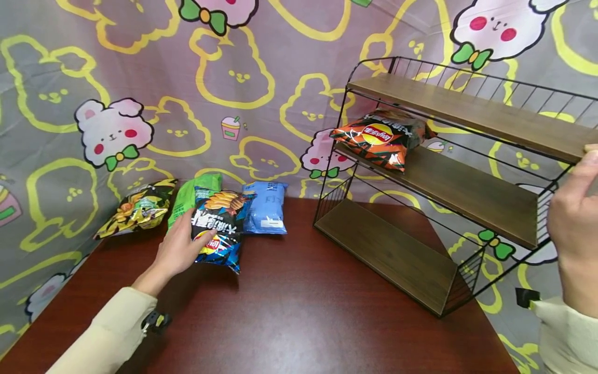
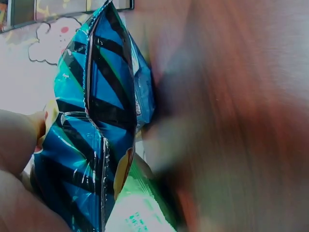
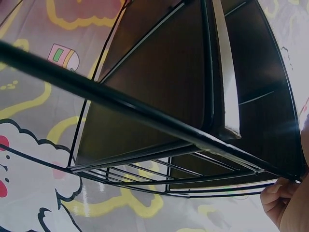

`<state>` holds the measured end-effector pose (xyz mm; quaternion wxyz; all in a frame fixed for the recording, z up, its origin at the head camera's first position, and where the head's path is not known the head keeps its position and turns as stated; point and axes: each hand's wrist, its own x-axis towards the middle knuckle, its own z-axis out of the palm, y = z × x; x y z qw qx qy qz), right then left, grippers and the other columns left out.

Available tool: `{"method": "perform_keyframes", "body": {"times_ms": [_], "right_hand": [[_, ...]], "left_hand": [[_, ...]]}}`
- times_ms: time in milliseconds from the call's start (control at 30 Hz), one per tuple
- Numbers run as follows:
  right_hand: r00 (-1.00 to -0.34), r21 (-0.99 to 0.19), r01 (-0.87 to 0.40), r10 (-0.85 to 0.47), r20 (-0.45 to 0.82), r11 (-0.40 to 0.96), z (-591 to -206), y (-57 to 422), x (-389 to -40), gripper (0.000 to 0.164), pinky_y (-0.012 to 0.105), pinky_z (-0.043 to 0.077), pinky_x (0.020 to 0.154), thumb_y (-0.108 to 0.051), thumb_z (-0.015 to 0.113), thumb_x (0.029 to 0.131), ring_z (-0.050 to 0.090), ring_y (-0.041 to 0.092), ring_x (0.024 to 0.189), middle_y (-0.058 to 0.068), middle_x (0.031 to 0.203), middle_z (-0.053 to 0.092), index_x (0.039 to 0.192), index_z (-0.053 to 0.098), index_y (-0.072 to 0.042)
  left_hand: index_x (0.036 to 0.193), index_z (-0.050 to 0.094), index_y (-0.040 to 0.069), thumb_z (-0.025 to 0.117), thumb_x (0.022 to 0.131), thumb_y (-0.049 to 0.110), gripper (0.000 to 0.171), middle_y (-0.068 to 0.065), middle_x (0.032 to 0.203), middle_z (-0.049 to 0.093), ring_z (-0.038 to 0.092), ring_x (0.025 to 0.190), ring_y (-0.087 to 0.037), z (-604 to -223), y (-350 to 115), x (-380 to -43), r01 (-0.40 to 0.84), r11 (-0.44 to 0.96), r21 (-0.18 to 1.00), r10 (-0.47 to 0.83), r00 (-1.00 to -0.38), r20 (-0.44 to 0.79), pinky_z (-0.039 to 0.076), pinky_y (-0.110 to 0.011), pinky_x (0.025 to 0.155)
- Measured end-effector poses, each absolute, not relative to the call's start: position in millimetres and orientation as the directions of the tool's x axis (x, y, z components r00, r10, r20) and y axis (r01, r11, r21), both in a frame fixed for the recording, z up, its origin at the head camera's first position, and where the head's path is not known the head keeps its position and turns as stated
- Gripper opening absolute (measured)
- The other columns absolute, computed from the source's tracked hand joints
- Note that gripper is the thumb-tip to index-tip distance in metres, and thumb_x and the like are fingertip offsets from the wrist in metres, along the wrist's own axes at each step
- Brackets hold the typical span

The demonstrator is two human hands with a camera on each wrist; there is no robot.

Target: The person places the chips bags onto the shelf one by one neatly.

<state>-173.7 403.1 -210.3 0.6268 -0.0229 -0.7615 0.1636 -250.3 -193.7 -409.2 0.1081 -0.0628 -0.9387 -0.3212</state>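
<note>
My left hand (image 1: 175, 250) grips a blue-and-black Lay's chip bag (image 1: 226, 210) by its side, thumb across the front. The bag is held over the table in front of other chip bags. In the left wrist view the striped blue side of the held bag fills the middle, with a thumb and part of the hand at the left. At the far right, my right hand (image 1: 574, 208) holds the end of the top board of a three-tier wire shelf rack (image 1: 467, 109). Its fingertips (image 3: 275, 191) curl at the rack's dark frame in the right wrist view.
Behind the held bag are a green bag (image 1: 205, 182) and a light-blue bag (image 1: 264, 205); a black-and-yellow chip bag (image 1: 142, 208) leans at the left. An orange Lay's bag (image 1: 374, 137) lies on the rack's middle tier. The dark red table (image 1: 299, 306) meets a patterned curtain (image 1: 261, 124).
</note>
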Motion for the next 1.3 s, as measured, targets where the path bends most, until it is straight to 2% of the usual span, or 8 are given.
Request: {"method": "perform_keyframes", "body": {"times_ms": [200, 533, 733, 933, 1033, 1100, 1200, 1300], "right_hand": [[-0.264, -0.28, -0.176, 0.228, 0.937, 0.944, -211, 403, -174, 0.041, 0.039, 0.037, 0.113, -0.024, 0.039, 0.11, 0.053, 0.037, 0.129, 0.029, 0.13, 0.06, 0.13, 0.063, 0.002], [-0.248, -0.299, -0.177, 0.251, 0.936, 0.938, -211, 405, -175, 0.039, 0.036, 0.032, 0.115, -0.021, 0.039, 0.11, 0.051, 0.031, 0.131, 0.023, 0.136, 0.059, 0.133, 0.061, 0.002], [-0.254, -0.286, -0.184, 0.235, 0.938, 0.94, -212, 405, -175, 0.039, 0.037, 0.035, 0.113, -0.022, 0.039, 0.11, 0.053, 0.035, 0.128, 0.026, 0.132, 0.06, 0.133, 0.061, 0.001], [-0.256, -0.296, -0.189, 0.244, 0.935, 0.936, -213, 405, -175, 0.039, 0.035, 0.036, 0.112, -0.022, 0.039, 0.11, 0.054, 0.035, 0.128, 0.026, 0.132, 0.061, 0.133, 0.062, 0.001], [-0.251, -0.29, -0.191, 0.239, 0.938, 0.938, -213, 405, -175, 0.039, 0.036, 0.035, 0.113, -0.021, 0.039, 0.11, 0.053, 0.034, 0.129, 0.026, 0.133, 0.06, 0.133, 0.061, 0.001], [-0.24, -0.289, -0.187, 0.242, 0.94, 0.939, -212, 404, -175, 0.038, 0.037, 0.034, 0.113, -0.021, 0.04, 0.11, 0.053, 0.034, 0.129, 0.024, 0.133, 0.06, 0.134, 0.061, 0.0], [-0.229, -0.288, -0.171, 0.247, 0.942, 0.942, -211, 404, -174, 0.039, 0.037, 0.034, 0.113, -0.022, 0.04, 0.11, 0.053, 0.032, 0.13, 0.023, 0.135, 0.06, 0.133, 0.062, 0.0], [-0.226, -0.287, -0.151, 0.249, 0.942, 0.946, -211, 404, -174, 0.039, 0.037, 0.034, 0.113, -0.024, 0.04, 0.111, 0.052, 0.031, 0.13, 0.022, 0.136, 0.06, 0.133, 0.062, 0.0]], "left_hand": [[0.154, 0.023, -0.012, 0.069, 0.097, 0.039, 0.089, -0.041, 0.145, 0.037, 0.037, 0.135, -0.055, -420, -189, -273, 0.171, 0.78, 0.602, 0.055, -0.977, 0.206, 0.033, -0.068, 0.108], [0.149, 0.0, -0.025, 0.064, 0.099, 0.045, 0.107, -0.051, 0.151, 0.019, 0.025, 0.14, -0.062, -429, -185, -273, 0.092, 0.786, 0.612, 0.128, -0.992, -0.015, 0.025, -0.066, 0.116], [0.148, -0.007, -0.025, 0.059, 0.1, 0.054, 0.114, -0.051, 0.153, 0.01, 0.018, 0.143, -0.063, -436, -192, -270, 0.023, 0.779, 0.627, 0.115, -0.988, -0.107, 0.021, -0.065, 0.118], [0.152, -0.014, -0.018, 0.06, 0.097, 0.059, 0.12, -0.046, 0.157, 0.004, 0.013, 0.145, -0.061, -434, -209, -265, -0.035, 0.721, 0.692, 0.169, -0.96, -0.225, 0.017, -0.066, 0.118], [0.156, -0.004, -0.014, 0.066, 0.096, 0.055, 0.115, -0.041, 0.158, 0.017, 0.023, 0.143, -0.056, -431, -219, -262, -0.016, 0.69, 0.723, 0.245, -0.935, -0.255, 0.022, -0.067, 0.117], [0.156, 0.008, -0.013, 0.071, 0.094, 0.051, 0.109, -0.038, 0.151, 0.034, 0.037, 0.135, -0.05, -429, -225, -260, -0.005, 0.681, 0.733, 0.286, -0.919, -0.273, 0.033, -0.063, 0.113], [0.152, 0.022, -0.013, 0.076, 0.092, 0.045, 0.099, -0.03, 0.138, 0.047, 0.049, 0.121, -0.041, -427, -231, -256, -0.044, 0.664, 0.746, 0.311, -0.891, -0.33, 0.051, -0.052, 0.096], [0.146, 0.028, -0.015, 0.077, 0.093, 0.039, 0.09, -0.027, 0.126, 0.052, 0.056, 0.106, -0.034, -427, -234, -252, -0.138, 0.641, 0.755, 0.3, -0.861, -0.411, 0.059, -0.045, 0.077]]}}
